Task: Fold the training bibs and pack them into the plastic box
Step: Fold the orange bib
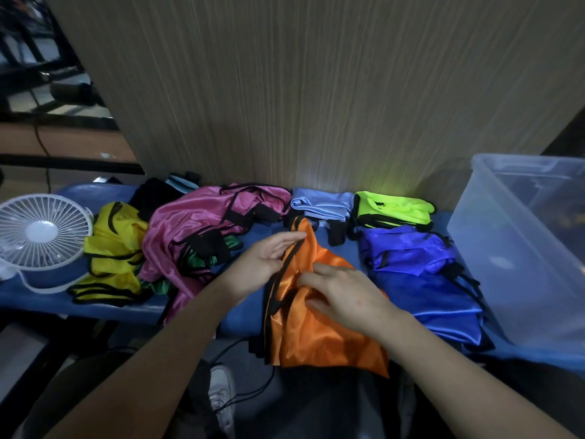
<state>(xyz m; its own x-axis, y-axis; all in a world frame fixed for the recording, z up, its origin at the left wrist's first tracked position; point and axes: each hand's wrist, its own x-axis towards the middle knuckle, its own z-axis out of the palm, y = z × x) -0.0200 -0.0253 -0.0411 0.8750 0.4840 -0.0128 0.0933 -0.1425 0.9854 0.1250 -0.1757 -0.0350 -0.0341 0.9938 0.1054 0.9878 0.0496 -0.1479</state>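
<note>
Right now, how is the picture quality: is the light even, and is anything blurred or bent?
Head view: the light is dim and uneven, with a bright patch on the wood panel above the neon bib; the wide lens bends the plastic box and the table edge; the satin orange bib shows glare; the far left background is soft and dark.

Blue bibs [421,280] lie between orange bib [319,337] and plastic box [493,223]
</note>
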